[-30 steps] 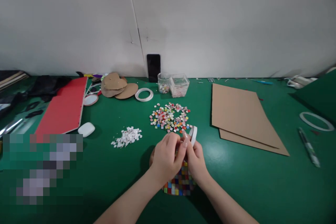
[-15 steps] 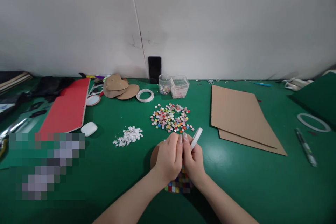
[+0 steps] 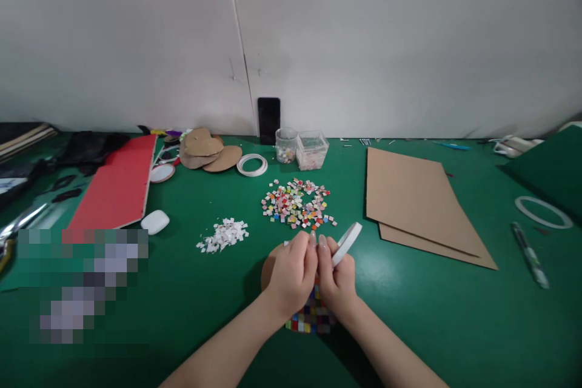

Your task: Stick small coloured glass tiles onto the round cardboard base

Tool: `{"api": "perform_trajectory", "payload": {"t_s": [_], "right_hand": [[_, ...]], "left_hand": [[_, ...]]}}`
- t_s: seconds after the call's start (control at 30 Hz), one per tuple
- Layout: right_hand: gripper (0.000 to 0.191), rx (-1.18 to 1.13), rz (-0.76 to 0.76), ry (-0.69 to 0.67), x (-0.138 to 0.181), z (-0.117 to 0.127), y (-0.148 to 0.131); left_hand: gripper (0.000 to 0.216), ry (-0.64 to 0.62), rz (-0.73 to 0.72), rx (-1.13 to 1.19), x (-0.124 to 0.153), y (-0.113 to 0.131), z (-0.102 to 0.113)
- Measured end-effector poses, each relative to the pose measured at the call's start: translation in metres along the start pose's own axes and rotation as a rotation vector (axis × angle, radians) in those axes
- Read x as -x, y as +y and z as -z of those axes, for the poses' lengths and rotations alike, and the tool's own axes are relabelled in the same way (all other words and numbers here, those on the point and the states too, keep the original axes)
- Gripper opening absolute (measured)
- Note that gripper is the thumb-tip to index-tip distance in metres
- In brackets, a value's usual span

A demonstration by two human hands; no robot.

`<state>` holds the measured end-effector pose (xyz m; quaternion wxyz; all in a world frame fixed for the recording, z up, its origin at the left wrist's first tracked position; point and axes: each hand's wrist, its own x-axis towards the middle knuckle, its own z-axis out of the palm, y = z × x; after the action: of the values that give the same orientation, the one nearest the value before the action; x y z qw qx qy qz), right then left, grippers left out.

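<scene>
In the head view my left hand (image 3: 291, 276) is closed in a pinch, its fingertips close against those of my right hand. Whatever it pinches is too small to make out. My right hand (image 3: 339, 279) is closed round a narrow roll of white tape (image 3: 348, 244), which sticks out to the upper right. Both hands are over a brown cardboard piece (image 3: 268, 264), whose near part carries rows of coloured mosaic tiles (image 3: 310, 319). My hands hide its middle. Just beyond lies a loose heap of coloured tiles (image 3: 295, 203). White paper bits (image 3: 225, 235) lie to the left.
Cardboard sheets (image 3: 409, 194) lie at right, near a pen (image 3: 530, 254) and a white ring (image 3: 543, 212). Behind the tiles stand clear containers (image 3: 312, 151) and a phone (image 3: 268, 120). Cardboard cutouts (image 3: 222, 159), a tape roll (image 3: 251, 165), a red board (image 3: 118, 179) and a white case (image 3: 155, 222) are left.
My right hand has shifted slightly right, and the tape roll has tilted further outward. The gap between the two hands' fingertips is a little wider. My left hand has hardly moved.
</scene>
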<state>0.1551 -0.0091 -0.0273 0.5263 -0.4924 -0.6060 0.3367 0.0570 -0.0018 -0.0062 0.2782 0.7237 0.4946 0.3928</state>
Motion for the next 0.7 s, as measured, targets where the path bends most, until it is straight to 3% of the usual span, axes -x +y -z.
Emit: {"api": "perform_trajectory", "payload": {"t_s": [0.4, 0.7], "right_hand": [[0.031, -0.099, -0.176, 0.055, -0.0035, -0.0024, 0.0002], [0.030, 0.006, -0.141, 0.016, -0.0049, -0.0009, 0.0020]], "left_hand": [[0.021, -0.071, 0.209, 0.287, -0.0008, 0.0056, -0.0052], [0.024, -0.065, 0.197, 0.318, -0.0009, 0.0041, -0.0043]]}}
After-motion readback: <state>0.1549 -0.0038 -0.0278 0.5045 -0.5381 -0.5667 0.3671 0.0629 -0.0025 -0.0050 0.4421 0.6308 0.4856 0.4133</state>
